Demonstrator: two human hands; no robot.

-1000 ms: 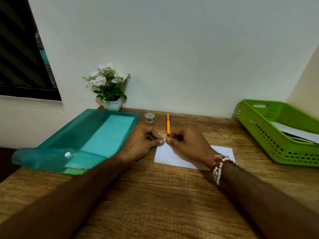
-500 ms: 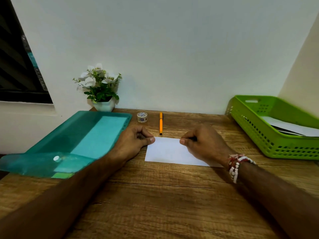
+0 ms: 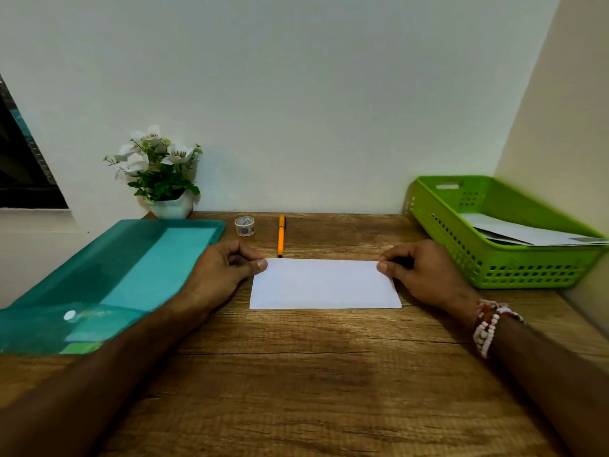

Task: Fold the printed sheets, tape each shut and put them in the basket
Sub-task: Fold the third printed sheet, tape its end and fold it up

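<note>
A folded white sheet [image 3: 324, 285] lies flat on the wooden desk [image 3: 296, 374] in front of me. My left hand [image 3: 224, 270] is curled at the sheet's far left corner, thumb tip pressing it. My right hand [image 3: 420, 272] is curled at the far right corner, thumb on the edge. A small roll of clear tape [image 3: 244, 226] stands behind the sheet near the wall. The green basket [image 3: 478, 255] sits at the right and holds several white folded sheets [image 3: 527, 234].
A teal plastic folder [image 3: 108, 278] lies open at the left with a pale sheet inside. An orange pen [image 3: 281, 235] lies behind the white sheet. A white pot of flowers [image 3: 161, 176] stands at the back left. Walls close the back and right.
My hands have slid apart along the sheet's far edge, from its middle out to the two corners. The view has shifted, so the sheet sits more central.
</note>
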